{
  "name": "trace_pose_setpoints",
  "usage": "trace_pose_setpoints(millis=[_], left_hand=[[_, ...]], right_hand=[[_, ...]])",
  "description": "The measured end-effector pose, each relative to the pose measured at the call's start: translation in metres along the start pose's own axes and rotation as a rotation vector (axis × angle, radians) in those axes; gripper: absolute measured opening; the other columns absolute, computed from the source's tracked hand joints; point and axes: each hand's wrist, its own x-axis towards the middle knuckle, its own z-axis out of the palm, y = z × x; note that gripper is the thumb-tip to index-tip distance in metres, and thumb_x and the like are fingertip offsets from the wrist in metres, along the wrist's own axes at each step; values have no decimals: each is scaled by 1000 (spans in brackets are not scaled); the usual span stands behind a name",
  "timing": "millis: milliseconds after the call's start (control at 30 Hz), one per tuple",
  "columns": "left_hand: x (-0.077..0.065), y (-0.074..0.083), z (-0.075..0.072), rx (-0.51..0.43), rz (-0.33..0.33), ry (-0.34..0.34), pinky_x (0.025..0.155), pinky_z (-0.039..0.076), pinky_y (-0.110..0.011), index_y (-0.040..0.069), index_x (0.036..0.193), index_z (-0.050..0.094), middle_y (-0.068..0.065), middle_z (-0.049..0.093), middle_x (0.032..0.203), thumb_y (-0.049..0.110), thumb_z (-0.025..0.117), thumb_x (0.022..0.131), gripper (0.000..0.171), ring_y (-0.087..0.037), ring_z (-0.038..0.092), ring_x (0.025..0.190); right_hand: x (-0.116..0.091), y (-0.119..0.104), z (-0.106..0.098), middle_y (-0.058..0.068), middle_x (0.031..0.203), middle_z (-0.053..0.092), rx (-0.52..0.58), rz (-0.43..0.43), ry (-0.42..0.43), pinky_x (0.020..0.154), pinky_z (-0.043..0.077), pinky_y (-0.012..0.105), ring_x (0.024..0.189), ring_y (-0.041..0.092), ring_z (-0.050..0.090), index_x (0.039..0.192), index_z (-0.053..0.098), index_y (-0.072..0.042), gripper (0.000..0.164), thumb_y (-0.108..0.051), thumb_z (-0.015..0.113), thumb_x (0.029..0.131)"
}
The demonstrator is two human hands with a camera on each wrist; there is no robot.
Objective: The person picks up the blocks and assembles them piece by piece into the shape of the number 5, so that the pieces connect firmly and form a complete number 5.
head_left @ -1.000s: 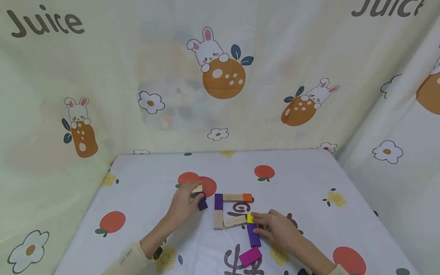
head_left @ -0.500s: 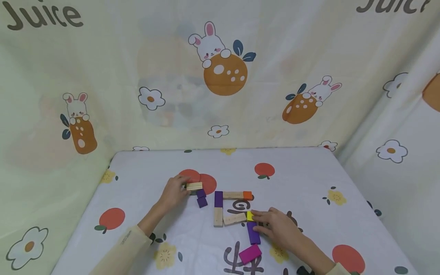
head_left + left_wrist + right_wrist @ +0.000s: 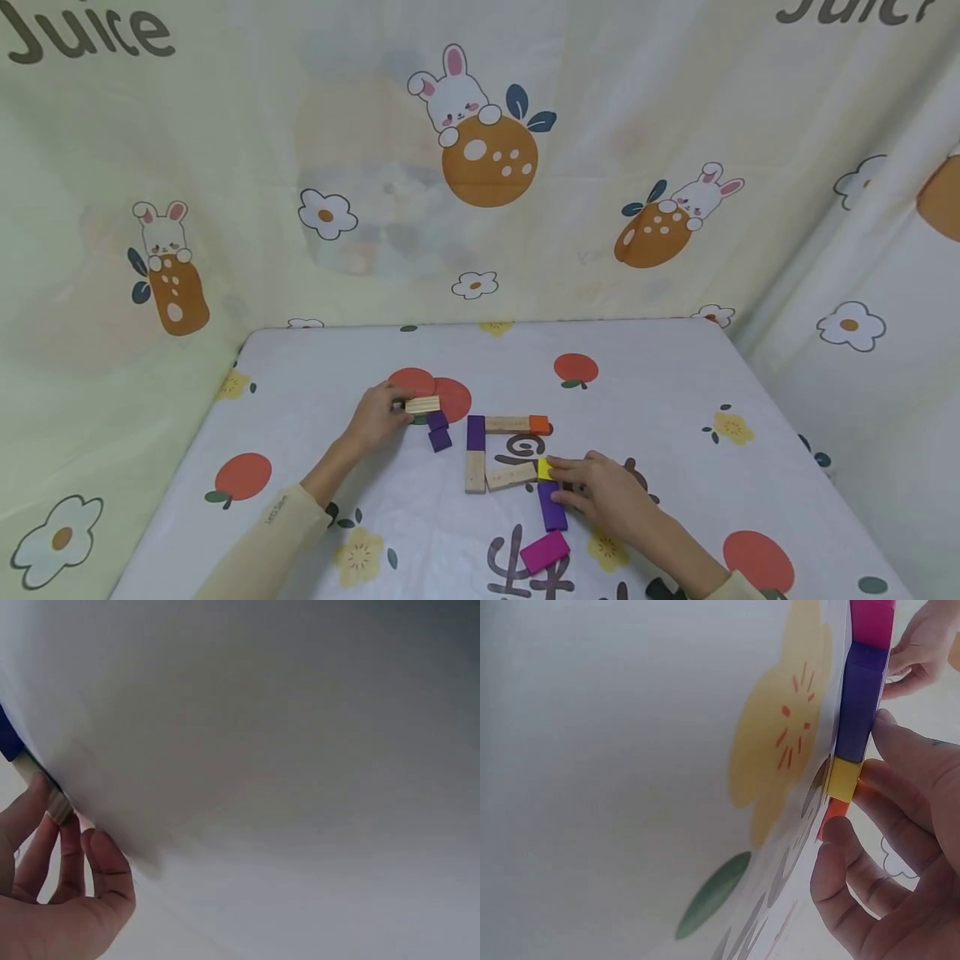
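Note:
At the left of the layout, my left hand (image 3: 378, 417) pinches the end of a plain wooden block (image 3: 422, 405) between thumb and fingers; the left wrist view shows the same wooden block (image 3: 60, 806) at the fingertips. Two small dark purple blocks (image 3: 439, 439) lie just below it. My right hand (image 3: 603, 493) rests at a yellow block (image 3: 543, 470), with the thumb by a long purple block (image 3: 552, 507). In the right wrist view the fingers lie loosely bent along the yellow block (image 3: 844, 778) and the purple block (image 3: 859, 701).
Between the hands, a purple block (image 3: 476, 432) and plain wooden blocks (image 3: 475, 472) join an orange block (image 3: 538, 425) in an angular outline. A magenta block (image 3: 545, 552) lies nearest the front. A printed cloth (image 3: 652, 383) covers the table, and a printed curtain (image 3: 562, 250) hangs behind.
My left hand has drawn back leftward from over the small purple blocks to the wooden block's left end, uncovering them. The right hand stays at the yellow block.

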Motion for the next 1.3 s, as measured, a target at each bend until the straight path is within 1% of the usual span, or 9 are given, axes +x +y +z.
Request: trace_pose_setpoints(millis=[200,400,533,700,800,900,1033,1133,1300], left_hand=[[-4,-2,-7,-30,-33,32,82,51,-36,2,122,77,-15,71,116,4,80,91,31,-24,62,97],[-18,4,-22,-81,-87,72,76,51,-30,4,123,76,-15,71,121,9,83,90,34,-27,65,101],[-30,11,-27,-105,-57,68,73,49,-27,7,121,78,-12,72,118,10,85,89,34,-25,65,99],[-48,29,-22,-115,0,38,70,48,-23,11,117,79,-7,73,116,9,87,86,32,-20,66,95],[-60,43,-19,-132,15,1,69,49,-21,14,116,80,-3,72,113,9,88,85,32,-17,65,95],[-70,56,-18,-184,14,-49,73,52,-20,17,114,80,1,71,108,9,88,85,31,-14,64,95],[-81,69,-16,-277,17,-130,80,59,-20,12,113,81,0,69,105,5,87,84,31,-13,68,95],[-87,76,-11,-324,14,-211,82,62,-22,8,114,81,-3,67,102,3,87,84,31,-14,71,96],[-98,82,2,-357,20,-330,76,60,-21,6,113,82,-2,68,97,4,90,81,33,-11,71,91]], right_hand=[[1,1,1,-9,139,73,3,8,1,62,37,17,80,1,43,125,79,-21,36,-37,81,92],[0,-1,4,-11,139,73,0,38,-13,65,38,17,83,2,45,125,79,-22,36,-37,81,92],[-2,-1,4,-12,139,72,5,49,-14,65,38,17,83,2,46,125,79,-23,36,-37,81,92],[-1,1,2,-10,140,72,16,25,3,63,38,16,81,0,44,126,79,-21,36,-36,80,92],[-1,1,2,-9,140,72,20,18,7,63,38,16,79,0,43,126,79,-21,37,-36,80,92],[-1,0,2,-10,140,72,16,29,3,63,38,17,80,0,43,126,79,-21,37,-37,81,92],[0,0,3,-11,140,72,8,38,2,64,38,17,80,0,43,126,79,-22,37,-37,81,92],[0,1,4,-12,140,72,7,36,2,64,38,17,81,1,45,126,79,-22,37,-37,81,92],[1,2,4,-12,140,72,6,45,-9,65,39,17,82,1,47,127,78,-22,38,-37,81,92]])
